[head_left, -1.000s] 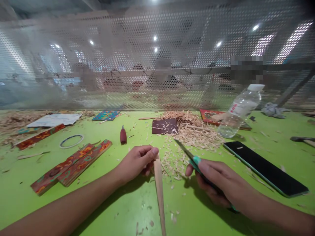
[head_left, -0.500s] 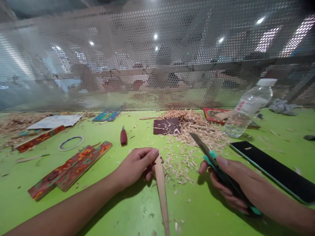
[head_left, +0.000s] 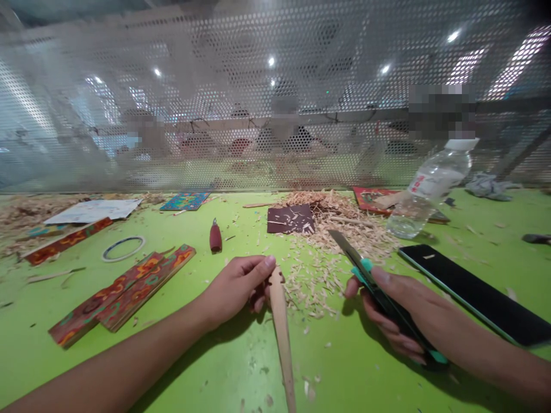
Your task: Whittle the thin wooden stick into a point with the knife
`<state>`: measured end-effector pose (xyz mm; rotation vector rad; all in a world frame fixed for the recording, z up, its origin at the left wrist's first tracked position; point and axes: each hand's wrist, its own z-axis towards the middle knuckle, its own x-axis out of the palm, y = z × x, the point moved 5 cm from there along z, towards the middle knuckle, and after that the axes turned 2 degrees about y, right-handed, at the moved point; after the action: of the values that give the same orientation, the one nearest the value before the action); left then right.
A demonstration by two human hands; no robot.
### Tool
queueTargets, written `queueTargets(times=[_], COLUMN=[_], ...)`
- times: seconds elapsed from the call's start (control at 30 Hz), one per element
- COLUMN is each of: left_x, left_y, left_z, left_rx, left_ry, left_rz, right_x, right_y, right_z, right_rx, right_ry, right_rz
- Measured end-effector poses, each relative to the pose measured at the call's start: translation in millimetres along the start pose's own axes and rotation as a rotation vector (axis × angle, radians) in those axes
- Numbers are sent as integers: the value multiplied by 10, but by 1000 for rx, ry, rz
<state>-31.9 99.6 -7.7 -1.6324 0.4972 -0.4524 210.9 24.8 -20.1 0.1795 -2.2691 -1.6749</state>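
Perforated metal screening (head_left: pixel 241 57) stands along the far edge of a bright green table (head_left: pixel 206 367), where wood shavings (head_left: pixel 353 235) are heaped near that edge and scattered toward the middle. Over the table's middle, a person's left hand (head_left: pixel 243 287) pinches the notched far end of a slender, tapering wooden stick (head_left: pixel 280 327), which runs from there toward the near edge. To its right, the right hand (head_left: pixel 396 310) is wrapped around a black-and-teal utility knife (head_left: pixel 376 289), its blade exposed and apart from the stick. Toward the right edge lies a smartphone (head_left: pixel 469 292), with a clear plastic bottle (head_left: pixel 430 198) beyond it. Toward the left edge lie two painted wooden strips (head_left: pixel 146 287); a red-handled carving tool (head_left: pixel 216 238) lies between them and a brown sheet (head_left: pixel 286 218).
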Motion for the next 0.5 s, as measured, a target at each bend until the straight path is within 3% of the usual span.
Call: queueTargets(times=[0.33,0.5], left_x=[-8,-5], left_y=[1,-2], left_z=[4,11], left_rx=[-6,-4], left_ry=[-10,-8], left_rz=[12,12], right_x=[-24,-59], right_y=[-18,51], right_z=[22,38], right_rx=[-15,-79], right_ry=[7,-87], right_rz=[-64,-246])
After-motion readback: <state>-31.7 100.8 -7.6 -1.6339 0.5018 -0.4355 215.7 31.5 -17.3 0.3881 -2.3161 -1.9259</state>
